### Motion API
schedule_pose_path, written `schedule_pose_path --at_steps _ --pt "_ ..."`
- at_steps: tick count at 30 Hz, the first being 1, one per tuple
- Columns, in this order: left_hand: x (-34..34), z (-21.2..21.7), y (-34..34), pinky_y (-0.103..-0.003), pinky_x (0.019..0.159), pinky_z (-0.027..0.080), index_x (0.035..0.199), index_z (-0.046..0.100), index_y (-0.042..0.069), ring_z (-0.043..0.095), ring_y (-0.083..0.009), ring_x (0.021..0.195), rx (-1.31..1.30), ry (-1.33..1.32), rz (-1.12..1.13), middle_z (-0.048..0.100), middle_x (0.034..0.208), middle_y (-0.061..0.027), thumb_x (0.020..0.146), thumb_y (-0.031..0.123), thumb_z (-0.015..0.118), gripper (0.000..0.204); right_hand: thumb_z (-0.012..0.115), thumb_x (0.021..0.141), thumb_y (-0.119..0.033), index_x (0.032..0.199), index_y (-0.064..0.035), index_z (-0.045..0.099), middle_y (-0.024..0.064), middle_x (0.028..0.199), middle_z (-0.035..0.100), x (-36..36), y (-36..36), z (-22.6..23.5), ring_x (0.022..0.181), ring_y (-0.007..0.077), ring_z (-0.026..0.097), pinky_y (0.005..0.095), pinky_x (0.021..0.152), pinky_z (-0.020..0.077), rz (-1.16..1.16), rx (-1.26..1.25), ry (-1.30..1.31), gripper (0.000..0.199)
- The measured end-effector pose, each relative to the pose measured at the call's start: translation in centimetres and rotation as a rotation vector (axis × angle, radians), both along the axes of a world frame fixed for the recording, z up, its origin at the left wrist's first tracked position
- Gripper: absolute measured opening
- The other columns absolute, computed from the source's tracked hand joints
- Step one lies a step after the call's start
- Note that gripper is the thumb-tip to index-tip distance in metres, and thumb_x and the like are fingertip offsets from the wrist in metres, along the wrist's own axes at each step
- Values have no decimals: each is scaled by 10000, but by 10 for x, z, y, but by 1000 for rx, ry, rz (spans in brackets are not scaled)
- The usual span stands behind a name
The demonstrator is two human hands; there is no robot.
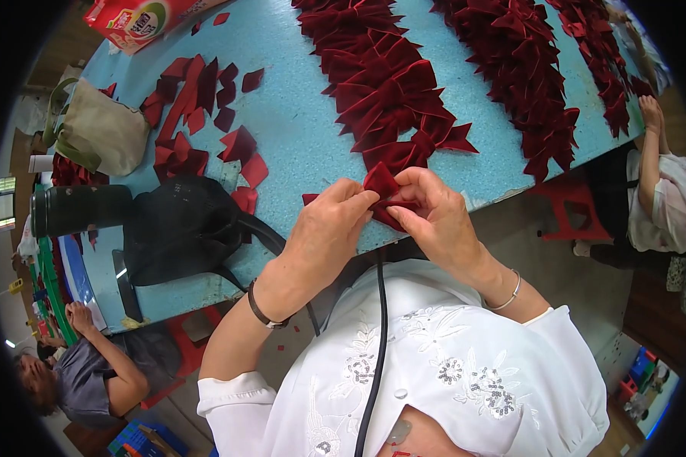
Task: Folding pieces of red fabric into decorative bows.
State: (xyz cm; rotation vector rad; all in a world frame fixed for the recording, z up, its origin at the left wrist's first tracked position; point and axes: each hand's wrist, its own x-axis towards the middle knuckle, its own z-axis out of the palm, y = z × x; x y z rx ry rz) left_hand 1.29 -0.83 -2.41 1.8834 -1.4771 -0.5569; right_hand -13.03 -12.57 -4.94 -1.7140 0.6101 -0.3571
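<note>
Between my two hands, over the near edge of the table, is a dark red velvet bow (381, 180). My left hand (329, 221) pinches its left side with thumb and fingers. On the other side my right hand (437, 219) grips the fabric with its fingertips, the thumb below. My fingers cover part of the bow's middle. Just beyond my hands, a long row of finished red bows (381, 84) lies overlapped on the light blue table (278, 145). Loose red fabric pieces (183, 95) are scattered to the left.
A black bag (183, 228), a dark cylinder (80, 209) and a beige bag (103, 126) sit at the left. Two more bow rows, one of them a thick row (518, 76), lie right. A red package (141, 23) stands far left. People sit at both sides near red stools (575, 206).
</note>
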Motion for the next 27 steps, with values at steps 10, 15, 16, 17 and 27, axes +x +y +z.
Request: schedule_pose_path --at_steps 10,15,16,17,27 --pt "-3 -7 -10 -378 675 509 943 601 15 615 -300 790 86 -70 44 565 874 -125 792 90 672 184 632 806 65 1142 20 449 116 827 627 1 6 -3 710 142 625 254 615 521 -32 -346 22 385" --pt "-3 -8 -12 -379 665 504 923 580 28 611 -297 783 132 -108 56 560 863 -120 778 117 691 203 647 809 39 1104 21 475 97 787 619 -2 5 4 637 118 601 242 548 495 -55 -349 86 342" --pt "-2 -8 -13 -380 661 502 920 575 31 609 -297 778 127 -132 53 559 863 -120 775 120 693 207 647 809 39 1104 21 475 97 787 619 -4 2 5 637 118 601 242 548 495 -55 -357 81 342" --pt "-2 -9 -13 -380 661 502 920 575 31 609 -297 778 119 -137 55 559 863 -120 775 120 693 207 654 808 30 1083 20 488 89 779 616 -8 -1 7 621 109 590 234 534 481 -48 -295 78 321" --pt "2 -2 6 -346 580 465 837 588 1 580 -278 659 -29 1 -5 589 773 -119 785 86 694 145 688 799 -21 993 9 545 58 751 604 -3 -20 17 559 72 537 205 489 425 25 -426 -73 243"
